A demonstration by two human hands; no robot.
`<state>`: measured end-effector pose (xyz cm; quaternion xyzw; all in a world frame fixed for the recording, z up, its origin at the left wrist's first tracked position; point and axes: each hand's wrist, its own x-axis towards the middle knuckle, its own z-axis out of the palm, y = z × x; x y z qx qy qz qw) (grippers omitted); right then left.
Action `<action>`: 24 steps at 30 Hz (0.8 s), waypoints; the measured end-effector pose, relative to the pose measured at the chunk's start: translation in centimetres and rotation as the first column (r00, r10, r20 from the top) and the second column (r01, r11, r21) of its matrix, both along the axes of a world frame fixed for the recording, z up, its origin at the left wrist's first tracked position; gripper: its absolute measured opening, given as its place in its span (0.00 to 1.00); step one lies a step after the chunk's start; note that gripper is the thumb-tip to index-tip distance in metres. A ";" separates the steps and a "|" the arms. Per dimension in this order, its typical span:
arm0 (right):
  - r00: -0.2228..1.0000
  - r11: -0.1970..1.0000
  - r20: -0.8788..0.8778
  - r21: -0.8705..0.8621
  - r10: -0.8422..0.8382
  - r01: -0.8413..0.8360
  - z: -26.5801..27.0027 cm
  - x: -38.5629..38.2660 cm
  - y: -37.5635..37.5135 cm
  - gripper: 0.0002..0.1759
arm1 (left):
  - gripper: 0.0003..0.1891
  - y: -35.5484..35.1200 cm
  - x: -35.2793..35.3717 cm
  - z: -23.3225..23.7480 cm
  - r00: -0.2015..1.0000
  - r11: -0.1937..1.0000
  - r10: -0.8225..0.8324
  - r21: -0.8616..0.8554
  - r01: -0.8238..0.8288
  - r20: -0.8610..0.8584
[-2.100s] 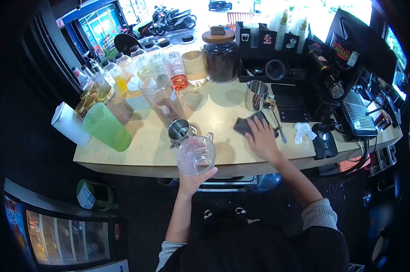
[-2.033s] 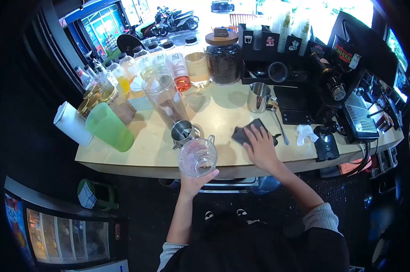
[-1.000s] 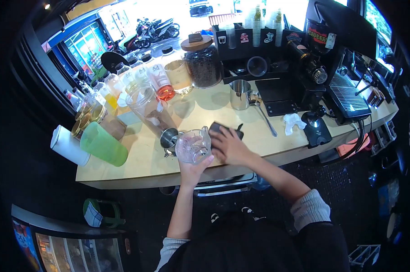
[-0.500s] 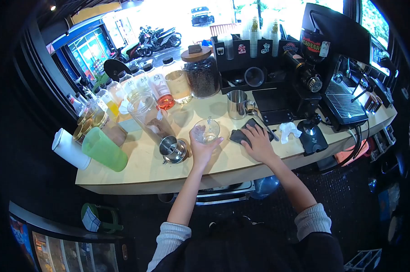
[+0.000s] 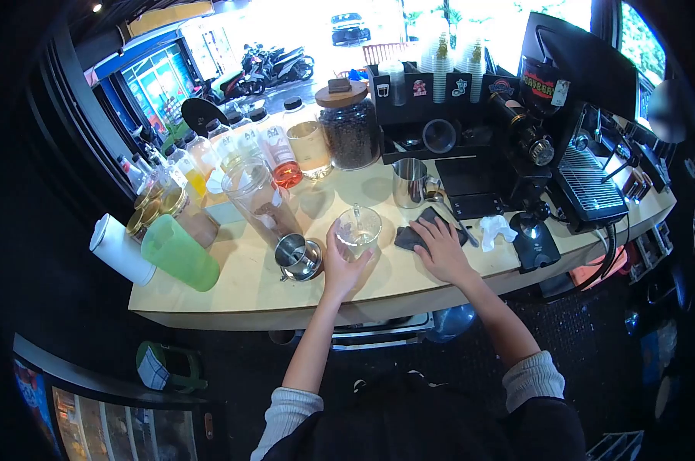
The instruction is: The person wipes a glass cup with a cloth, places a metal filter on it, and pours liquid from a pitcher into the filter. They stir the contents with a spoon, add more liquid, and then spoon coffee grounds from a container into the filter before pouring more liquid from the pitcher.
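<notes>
My left hand (image 5: 343, 265) is curved around the near left side of a clear glass cup (image 5: 359, 227) standing on the wooden counter (image 5: 409, 280). My right hand (image 5: 444, 253) lies with fingers spread on a dark folded cloth (image 5: 407, 237). Left of my left hand is a small metal coffee filter (image 5: 301, 260), beside a tall clear container (image 5: 259, 200) with brown contents. Behind the cloth stands a steel pitcher (image 5: 409, 184).
A green cup (image 5: 180, 253) and a white tumbler (image 5: 122, 250) lean at the left. Several bottles and a bean jar (image 5: 349, 134) line the back. A grinder (image 5: 530, 138), an espresso machine (image 5: 591, 180) and crumpled white tissue (image 5: 497, 230) are at the right.
The whole view has shifted slightly. My left hand has moved from in front of the cup to its left side, and the cup now shows more fully. My right hand stays on the cloth.
</notes>
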<state>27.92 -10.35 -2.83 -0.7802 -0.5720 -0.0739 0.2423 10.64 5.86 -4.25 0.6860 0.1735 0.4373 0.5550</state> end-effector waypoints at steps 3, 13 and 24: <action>0.986 0.985 -0.029 -0.048 0.165 -0.166 0.7 0.6 0.3 0.25 | 0.46 -0.4 0.1 0.6 0.983 0.991 0.105 0.093 -0.091 -0.148; 0.948 0.965 -0.185 -0.007 0.257 -0.263 1.5 0.5 -0.4 0.20 | 0.42 -1.0 0.4 1.5 0.930 0.945 0.273 0.249 -0.212 -0.245; 0.882 0.884 0.125 0.187 -0.455 0.429 3.1 5.5 -5.4 0.22 | 0.42 -0.5 0.8 0.5 0.982 0.975 0.188 0.129 -0.182 -0.033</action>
